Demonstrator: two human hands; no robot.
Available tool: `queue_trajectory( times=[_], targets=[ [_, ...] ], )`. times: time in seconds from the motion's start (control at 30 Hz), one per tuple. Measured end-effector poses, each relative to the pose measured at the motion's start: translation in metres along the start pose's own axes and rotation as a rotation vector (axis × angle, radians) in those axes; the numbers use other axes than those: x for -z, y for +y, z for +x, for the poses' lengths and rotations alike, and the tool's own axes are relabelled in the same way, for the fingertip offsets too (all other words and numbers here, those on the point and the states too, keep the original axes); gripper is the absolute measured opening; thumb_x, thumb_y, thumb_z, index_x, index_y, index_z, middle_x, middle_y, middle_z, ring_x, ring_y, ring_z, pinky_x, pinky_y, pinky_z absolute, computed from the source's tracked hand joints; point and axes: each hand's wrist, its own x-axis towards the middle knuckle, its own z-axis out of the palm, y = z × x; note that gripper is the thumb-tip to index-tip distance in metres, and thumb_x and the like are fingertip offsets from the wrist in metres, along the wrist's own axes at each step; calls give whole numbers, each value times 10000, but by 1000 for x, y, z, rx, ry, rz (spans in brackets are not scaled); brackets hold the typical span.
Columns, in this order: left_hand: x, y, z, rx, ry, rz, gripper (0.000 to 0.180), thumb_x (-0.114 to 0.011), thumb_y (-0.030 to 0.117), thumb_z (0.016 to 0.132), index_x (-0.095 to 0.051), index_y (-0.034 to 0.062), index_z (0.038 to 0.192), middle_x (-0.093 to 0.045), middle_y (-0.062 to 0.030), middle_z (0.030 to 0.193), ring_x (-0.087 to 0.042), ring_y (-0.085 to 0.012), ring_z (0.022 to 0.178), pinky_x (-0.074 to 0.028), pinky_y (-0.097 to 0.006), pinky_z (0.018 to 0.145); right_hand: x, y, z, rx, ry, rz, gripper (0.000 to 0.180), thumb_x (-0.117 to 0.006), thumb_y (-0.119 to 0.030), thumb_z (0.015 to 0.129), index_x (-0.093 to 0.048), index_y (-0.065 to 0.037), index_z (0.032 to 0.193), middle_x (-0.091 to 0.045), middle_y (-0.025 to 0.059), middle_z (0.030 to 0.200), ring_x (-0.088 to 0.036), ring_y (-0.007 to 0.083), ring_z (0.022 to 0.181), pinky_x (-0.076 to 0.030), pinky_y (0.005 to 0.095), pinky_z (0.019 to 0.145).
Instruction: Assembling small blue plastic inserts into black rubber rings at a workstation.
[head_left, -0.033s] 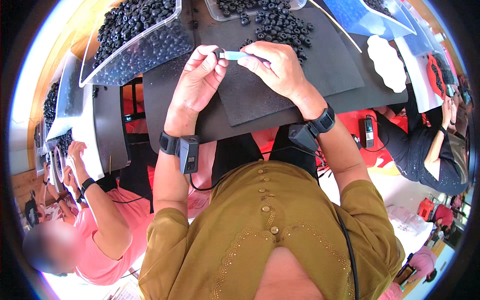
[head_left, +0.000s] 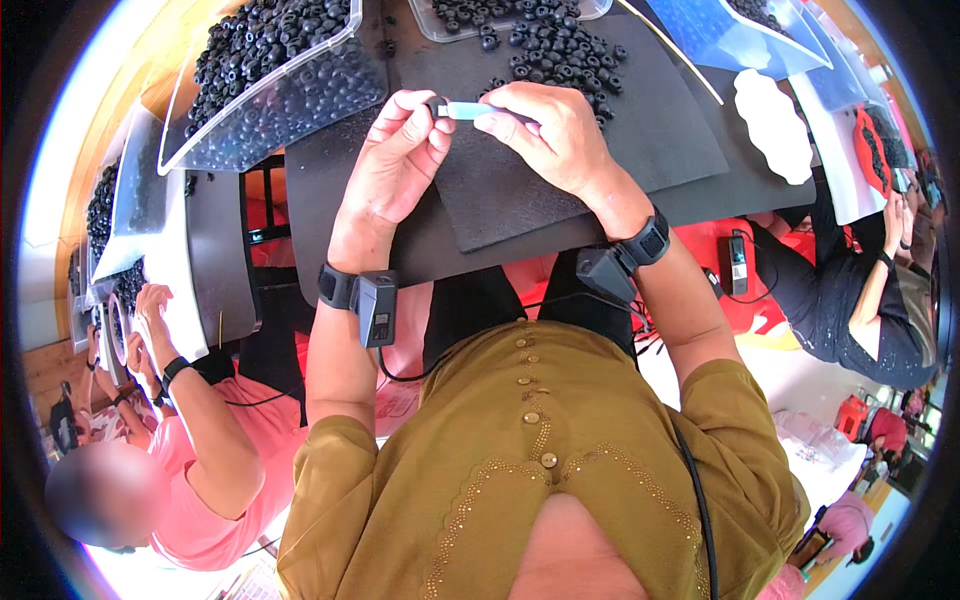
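Note:
My left hand (head_left: 400,150) pinches a small black ring-shaped piece (head_left: 436,104) between thumb and fingertips. In my right hand (head_left: 560,135) is a slim light-blue tool (head_left: 466,111) with a pale, short tip; a dark part of it shows beneath my fingers. The tip meets the black piece, though whether it enters the hole is too small to tell. Both hands are held close together above a dark flat board (head_left: 590,185). Just beyond my right hand lies a loose heap of similar black ring-shaped pieces (head_left: 565,60).
A clear plastic bin (head_left: 280,130) full of black pieces stands at left, and a clear tray (head_left: 440,35) at the far edge. A white scalloped-edged object (head_left: 775,125) and blue bin (head_left: 730,45) are on the right. Co-workers sit on both sides; a thin stick (head_left: 675,55) lies behind the board.

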Motion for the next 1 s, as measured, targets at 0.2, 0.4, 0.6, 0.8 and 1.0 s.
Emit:
queue_trajectory(
  times=[0.2, 0.4, 0.6, 0.8, 1.0],
  targets=[
    [-21, 0, -11, 128, -202, 120, 162, -661, 112, 910, -611, 73, 1059, -552, -51, 928, -506, -132, 861, -476, -215, 753, 2, 16, 5, -203, 224, 32, 234, -632, -265, 935, -687, -37, 938, -618, 97, 677, -595, 183, 574, -452, 306, 540],
    [-21, -1, -14, 74, 8, 73, 122, -630, 77, 928, -601, 64, 1045, -539, -56, 969, -511, -133, 885, -493, -188, 767, 1, 3, 3, -306, 140, 281, 276, -578, -281, 982, -683, -26, 979, -559, -21, 671, -525, 46, 636, -411, 215, 582],
    [-13, -9, -6, 32, 54, 177, 126, -625, 64, 937, -628, 42, 1061, -663, -78, 999, -653, -152, 895, -554, -238, 794, 0, 2, 2, -310, -29, 448, 306, -606, -312, 964, -678, -14, 978, -577, -25, 741, -522, 47, 682, -413, 211, 618],
    [-16, -19, -2, -1, 68, 234, 146, -644, 68, 925, -633, 55, 1070, -671, -57, 987, -657, -147, 900, -551, -257, 817, 4, -3, 3, -265, -78, 363, 302, -675, -334, 912, -670, -35, 957, -574, -28, 732, -496, 51, 665, -395, 224, 606],
    [-17, -10, -5, -45, 94, 227, 138, -648, 66, 919, -635, 48, 1055, -668, -63, 964, -649, -154, 857, -551, -265, 787, 4, -2, 3, -206, -122, 319, 282, -699, -307, 897, -670, -38, 978, -605, -10, 737, -511, 48, 668, -397, 225, 592]
  ],
)
